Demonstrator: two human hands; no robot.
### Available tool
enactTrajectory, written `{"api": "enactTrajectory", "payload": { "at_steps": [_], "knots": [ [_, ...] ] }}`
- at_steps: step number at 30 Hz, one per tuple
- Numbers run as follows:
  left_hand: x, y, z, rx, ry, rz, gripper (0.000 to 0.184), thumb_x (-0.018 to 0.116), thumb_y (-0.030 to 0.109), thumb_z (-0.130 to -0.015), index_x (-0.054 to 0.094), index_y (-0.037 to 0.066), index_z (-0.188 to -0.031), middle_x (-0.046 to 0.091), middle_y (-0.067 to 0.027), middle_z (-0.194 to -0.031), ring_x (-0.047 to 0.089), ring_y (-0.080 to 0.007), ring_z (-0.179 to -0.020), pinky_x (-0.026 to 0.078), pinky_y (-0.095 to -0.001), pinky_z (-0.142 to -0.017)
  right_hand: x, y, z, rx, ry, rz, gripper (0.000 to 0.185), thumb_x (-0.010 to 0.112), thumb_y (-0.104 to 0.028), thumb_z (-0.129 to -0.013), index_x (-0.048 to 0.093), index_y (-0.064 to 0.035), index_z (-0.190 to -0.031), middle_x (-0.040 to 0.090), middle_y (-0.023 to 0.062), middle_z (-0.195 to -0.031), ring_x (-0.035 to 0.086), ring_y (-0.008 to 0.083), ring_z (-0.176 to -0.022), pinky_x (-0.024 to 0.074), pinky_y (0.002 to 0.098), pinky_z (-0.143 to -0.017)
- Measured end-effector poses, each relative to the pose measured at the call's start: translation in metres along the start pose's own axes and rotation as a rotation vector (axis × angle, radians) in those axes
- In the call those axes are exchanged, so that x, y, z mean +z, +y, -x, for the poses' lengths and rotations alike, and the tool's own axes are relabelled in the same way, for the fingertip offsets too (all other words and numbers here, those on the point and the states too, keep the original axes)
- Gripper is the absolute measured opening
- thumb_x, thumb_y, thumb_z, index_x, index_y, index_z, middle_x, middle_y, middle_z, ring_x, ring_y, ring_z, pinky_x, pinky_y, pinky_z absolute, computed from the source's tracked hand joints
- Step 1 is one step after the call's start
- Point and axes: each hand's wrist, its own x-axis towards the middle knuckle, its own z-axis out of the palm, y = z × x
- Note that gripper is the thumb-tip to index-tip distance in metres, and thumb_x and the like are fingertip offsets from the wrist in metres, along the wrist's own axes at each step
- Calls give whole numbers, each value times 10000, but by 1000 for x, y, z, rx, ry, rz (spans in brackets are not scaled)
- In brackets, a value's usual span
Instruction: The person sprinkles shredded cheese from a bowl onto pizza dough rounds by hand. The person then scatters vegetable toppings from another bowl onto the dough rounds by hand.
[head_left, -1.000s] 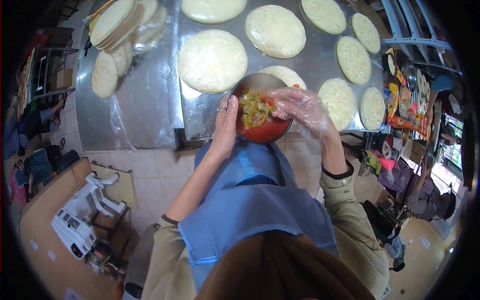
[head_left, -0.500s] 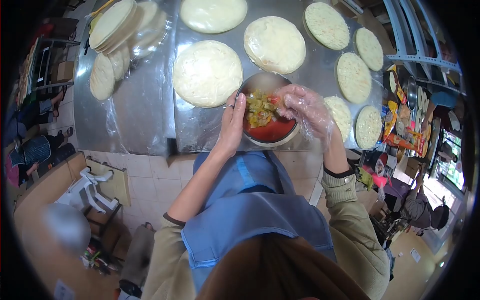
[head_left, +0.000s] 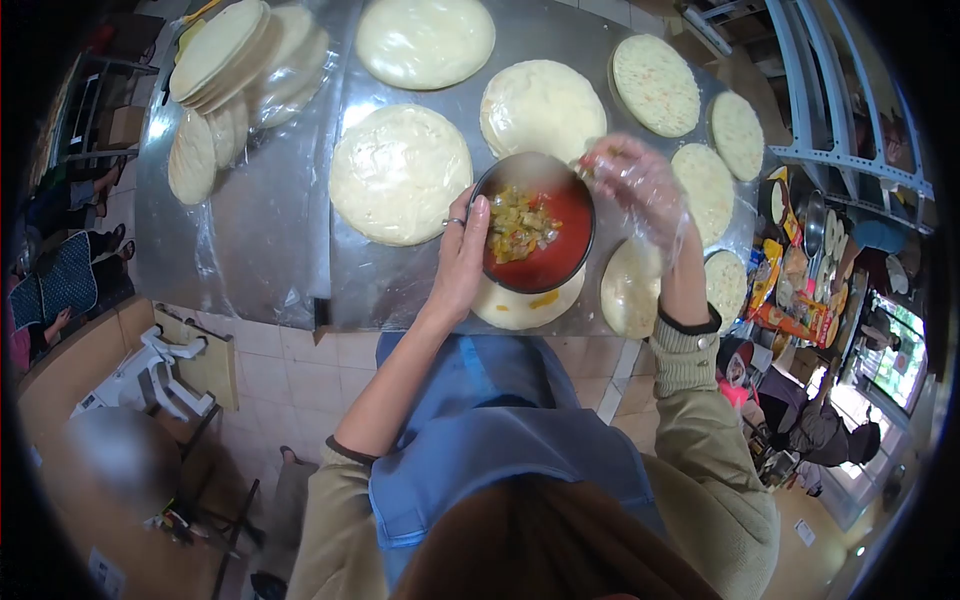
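Note:
My left hand (head_left: 465, 250) is bare, wears a ring and grips the left side of a round bowl (head_left: 568, 235), black outside and red inside. Chopped green, yellow and red vegetables (head_left: 520, 222) lie in the bowl. My right hand (head_left: 640, 185), in a clear plastic glove, is raised at the bowl's upper right with its fingertips pinched on some chopped vegetables (head_left: 587, 160). Beneath the bowl a dough round (head_left: 515, 308) shows bits of yellow on it. More pale rounds lie close by, one (head_left: 400, 175) to the left and one (head_left: 543, 108) above the bowl.
Stacked rounds (head_left: 220, 55) stand at the left of the metal table (head_left: 270, 200). Speckled rounds (head_left: 655, 85) lie to the right. Beyond are a blue metal rack (head_left: 850, 155) and food packets (head_left: 800, 310). A white machine (head_left: 145, 375) and other people are at the sides.
My right hand has come up out of the bowl with vegetables in its fingertips. The table has shifted downward in view, and more of the round under the bowl shows.

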Motion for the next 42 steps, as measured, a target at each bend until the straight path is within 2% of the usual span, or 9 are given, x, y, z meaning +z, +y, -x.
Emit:
{"api": "enactTrajectory", "payload": {
  "at_steps": [5, 8, 17, 20, 26, 32, 35, 41, 42],
  "knots": [
    [-6, 11, 11, -16, 54, -5, 632, 372, 436, -999, 295, -54, -1391, 430, -182, -1337, 403, -206, -1242, 298, -302, -1059, -65, 1, -75, -67, 169, 316, 240, 668, -144, -862, 612, -22, -1061, 627, 28, -881, 553, 62, -746, 439, 187, -655],
    [-18, -1, 16, -21, 79, 31, 625, 355, 436, -1001, 305, -53, -1387, 429, -186, -1347, 399, -214, -1253, 290, -310, -1065, -86, 20, -109, -120, 209, 442, 169, 677, -165, -870, 649, -43, -984, 657, 36, -821, 576, 76, -701, 473, 209, -639],
    [-39, -8, 43, -46, 140, 35, 508, 304, 362, -1022, 386, -19, -1348, 443, -149, -1335, 387, -207, -1256, 262, -328, -1079, -120, 72, -119, -210, 297, 625, 124, 657, -124, -863, 662, -40, -954, 669, 37, -818, 594, 84, -724, 478, 222, -649],
    [-46, -11, 50, -72, 130, 8, 515, 299, 366, -1022, 372, -17, -1359, 432, -150, -1347, 372, -212, -1272, 247, -332, -1088, -114, 58, -125, -228, 266, 513, 150, 665, -128, -846, 663, -44, -970, 666, 42, -824, 603, 99, -736, 487, 243, -666],
    [-49, -10, 58, -85, 170, 9, 541, 301, 388, -1019, 346, -16, -1376, 417, -153, -1362, 361, -217, -1284, 241, -336, -1095, -114, 59, -186, -350, 148, 704, 196, 663, -147, -840, 659, -9, -980, 675, 75, -860, 619, 133, -767, 502, 273, -705],
    [-50, -13, 63, -90, 206, -5, 547, 295, 388, -1020, 334, -18, -1383, 409, -153, -1368, 352, -216, -1293, 243, -335, -1096, -45, 40, -188, -469, 92, 936, 195, 638, -178, -856, 679, -37, -985, 689, 111, -882, 651, 192, -770, 517, 303, -721],
    [-51, -18, 66, -88, 214, 9, 555, 294, 393, -1019, 329, -22, -1386, 403, -155, -1373, 350, -218, -1295, 241, -334, -1098, -16, 33, -174, -436, 95, 1094, 197, 631, -174, -857, 689, -58, -1006, 688, 121, -887, 659, 207, -771, 522, 309, -723],
    [-56, -25, 69, -106, 212, -27, 572, 294, 408, -1015, 327, -25, -1388, 398, -158, -1378, 345, -220, -1301, 230, -335, -1104, -2, 54, -140, -353, 27, 937, 209, 622, -177, -864, 694, -75, -1032, 691, 123, -890, 663, 212, -778, 522, 314, -745],
    [-56, -26, 69, -94, 224, -28, 573, 308, 416, -1013, 342, -27, -1375, 414, -151, -1368, 378, -207, -1280, 268, -334, -1089, -2, 52, -132, -248, 27, 950, 206, 638, -185, -869, 701, -74, -1030, 686, 74, -984, 636, 145, -856, 495, 280, -802]
  ]
}}
